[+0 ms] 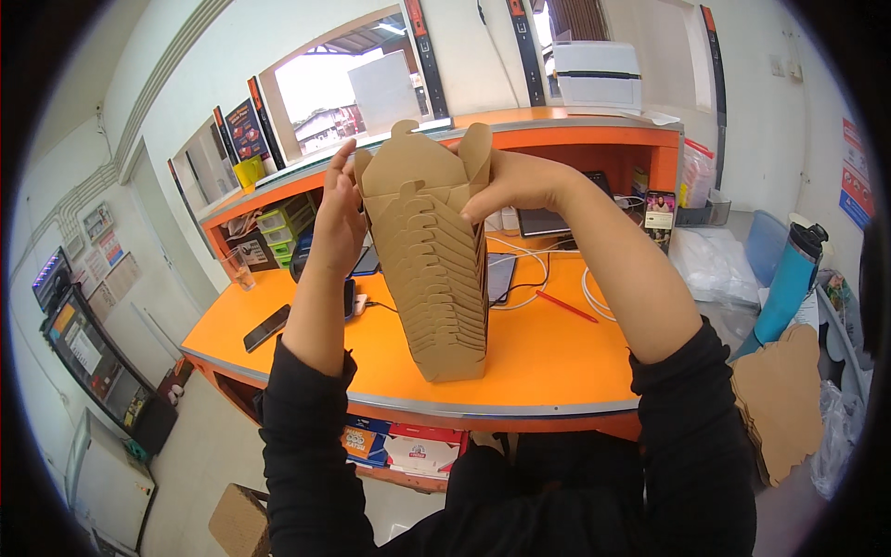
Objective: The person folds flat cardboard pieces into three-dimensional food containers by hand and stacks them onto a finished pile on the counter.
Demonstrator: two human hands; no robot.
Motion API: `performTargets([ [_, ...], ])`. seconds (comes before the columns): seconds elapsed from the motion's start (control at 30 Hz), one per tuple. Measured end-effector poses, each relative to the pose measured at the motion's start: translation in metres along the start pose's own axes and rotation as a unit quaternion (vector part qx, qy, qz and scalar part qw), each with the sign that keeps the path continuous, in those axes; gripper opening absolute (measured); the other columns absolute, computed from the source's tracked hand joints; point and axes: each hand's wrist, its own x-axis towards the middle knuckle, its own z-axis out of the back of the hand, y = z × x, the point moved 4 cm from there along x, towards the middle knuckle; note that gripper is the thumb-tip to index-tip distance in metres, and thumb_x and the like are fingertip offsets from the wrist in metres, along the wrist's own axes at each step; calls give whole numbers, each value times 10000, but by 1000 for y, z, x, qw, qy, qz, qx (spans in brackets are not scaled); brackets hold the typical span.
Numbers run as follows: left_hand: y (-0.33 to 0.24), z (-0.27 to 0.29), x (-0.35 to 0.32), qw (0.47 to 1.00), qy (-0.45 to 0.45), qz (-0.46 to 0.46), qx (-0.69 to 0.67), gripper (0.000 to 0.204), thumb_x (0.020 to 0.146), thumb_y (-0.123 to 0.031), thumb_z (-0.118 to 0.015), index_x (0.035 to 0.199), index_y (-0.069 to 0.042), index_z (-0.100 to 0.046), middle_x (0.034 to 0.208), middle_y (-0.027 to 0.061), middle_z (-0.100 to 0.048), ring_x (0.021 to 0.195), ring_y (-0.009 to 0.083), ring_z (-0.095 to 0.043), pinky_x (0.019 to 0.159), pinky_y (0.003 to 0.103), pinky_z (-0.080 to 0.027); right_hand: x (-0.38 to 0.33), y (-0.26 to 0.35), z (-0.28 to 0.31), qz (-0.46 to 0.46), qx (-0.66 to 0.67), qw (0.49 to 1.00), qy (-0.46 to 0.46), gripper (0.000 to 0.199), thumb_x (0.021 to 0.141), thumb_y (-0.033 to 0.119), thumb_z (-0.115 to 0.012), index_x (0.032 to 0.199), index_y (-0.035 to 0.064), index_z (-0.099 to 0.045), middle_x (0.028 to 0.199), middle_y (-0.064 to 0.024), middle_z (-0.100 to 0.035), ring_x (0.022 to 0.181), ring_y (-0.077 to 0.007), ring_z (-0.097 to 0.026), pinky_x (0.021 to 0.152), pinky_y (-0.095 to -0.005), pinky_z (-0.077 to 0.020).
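A tall nested stack of brown cardboard takeout boxes [418, 288] stands upright on the orange table [566, 362], its flaps fanned out in a column. The topmost takeout box [410, 169] has its flaps raised. My right hand [515, 183] grips that box at its upper right, thumb on the near side and its other fingers hidden behind the cardboard. On the stack's left side my left hand [343, 218] is raised with fingers stretched and apart; whether its inner side touches the cardboard I cannot tell.
A smartphone [267, 328] and a clear cup [239, 271] lie to the left. A red pen [567, 306] and white cables are right of the stack. Flat cardboard blanks [778, 399] and a blue bottle [784, 288] stand at the far right. An orange shelf [594, 137] runs behind.
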Motion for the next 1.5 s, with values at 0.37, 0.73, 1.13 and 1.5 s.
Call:
performTargets([
  [0.37,5,-11,-1,996,-2,30,-80,672,643,-244,-553,1241,-71,-301,1201,150,-400,1097,257,-431,919,357,-361,18,3,-13,144,241,936,-214,407,823,304,-489,1139,62,-406,1044,-119,-513,1021,-175,-471,887,-277,-341],
  [0.73,15,-4,-26,998,-52,16,-43,639,637,-245,-508,1231,-85,-335,1198,124,-383,1122,243,-379,946,338,-299,23,-10,-43,147,380,884,-228,160,827,215,-476,876,63,-485,792,-5,-456,759,-76,-431,702,-213,-358],
  [1.13,40,-5,-64,987,-8,-138,-87,952,752,-596,-462,1359,-135,108,1427,104,30,1294,263,-127,1020,370,-222,-27,-37,-61,155,219,917,-296,926,783,655,-351,1348,-2,-24,1288,-116,-294,1235,-221,-211,1019,-332,-150],
  [1.5,91,-21,-127,993,-88,43,-72,830,673,-433,-636,1280,-39,-229,1194,143,-410,1113,253,-408,930,356,-342,-58,-104,-145,42,309,937,-157,925,806,501,-496,1341,-5,64,1350,-182,-249,1249,-235,-252,1010,-299,-212],
])
